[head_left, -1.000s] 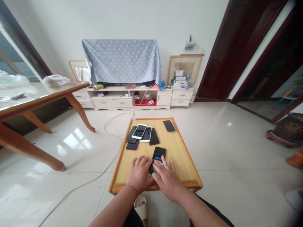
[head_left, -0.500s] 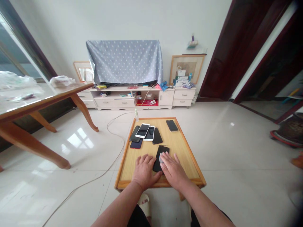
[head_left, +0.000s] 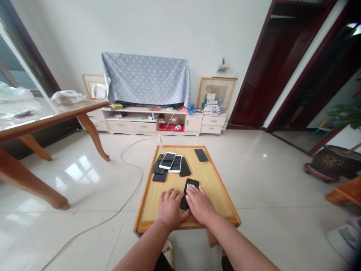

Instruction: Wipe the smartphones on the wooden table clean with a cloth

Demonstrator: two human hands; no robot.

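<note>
A black smartphone (head_left: 184, 203) lies face up near the front of the small wooden table (head_left: 225, 203). My left hand (head_left: 170, 209) rests on the tabletop with its fingers spread. Its index finger and thumb are against the phone's left side and lower end. My right hand (head_left: 199, 204) lies over the phone's right side, fingers together, pressing a small pale cloth (head_left: 190, 186) onto the screen. Most of the cloth and the phone's lower right part are hidden under that hand.
Farther back lie a white phone (head_left: 167, 160) on top of other phones, a dark blue phone (head_left: 160, 176), a black phone (head_left: 185, 167) and a separate dark phone (head_left: 201, 155). A small clear bottle (head_left: 160, 142) stands at the far left corner. A cable (head_left: 124, 203) runs across the floor.
My right hand has slid slightly across the phone with the cloth, which now shows nearer the upper screen. My left hand stays beside the phone. The whole view has shifted a little.
</note>
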